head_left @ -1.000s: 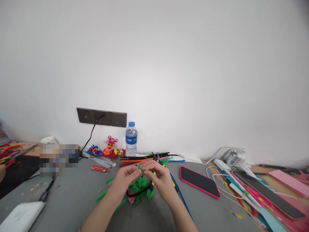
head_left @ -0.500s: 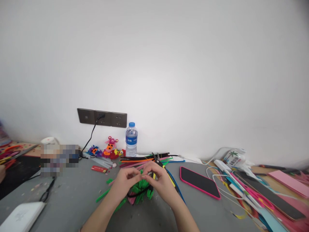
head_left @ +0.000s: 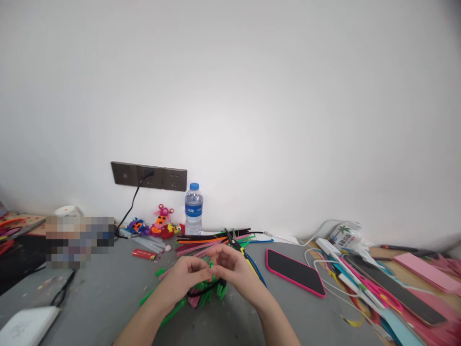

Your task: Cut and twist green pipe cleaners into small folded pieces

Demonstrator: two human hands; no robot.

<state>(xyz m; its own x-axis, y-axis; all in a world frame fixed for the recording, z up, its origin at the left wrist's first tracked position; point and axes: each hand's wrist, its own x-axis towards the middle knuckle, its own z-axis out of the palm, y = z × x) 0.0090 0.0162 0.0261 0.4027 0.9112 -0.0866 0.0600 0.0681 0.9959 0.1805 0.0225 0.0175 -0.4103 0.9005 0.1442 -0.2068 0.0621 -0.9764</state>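
Observation:
Over the grey table (head_left: 295,317), my left hand (head_left: 189,276) and my right hand (head_left: 232,269) meet at their fingertips. Both pinch a small green fuzzy piece (head_left: 212,270) between thumbs and fingers. Just beneath them lie bent green pipe-cleaner pieces (head_left: 205,297), with a black strand and a bit of pink among them. A long green stem (head_left: 173,313) rests beside my left wrist. Behind my right hand are pliers (head_left: 248,257) with yellow and blue handles, next to a bundle of coloured pipe cleaners (head_left: 201,239).
A water bottle (head_left: 193,209) stands by the wall, right of small fuzzy figures (head_left: 160,223). A pink-edged phone (head_left: 295,272) lies right, near cables and craft strips. A white box (head_left: 27,327) is at the lower left, a red packet (head_left: 144,253) beyond it.
The view has shifted slightly, so table items appear a little further left. A green piece now shows between my fingertips. The other person's hand at the left edge is out of view.

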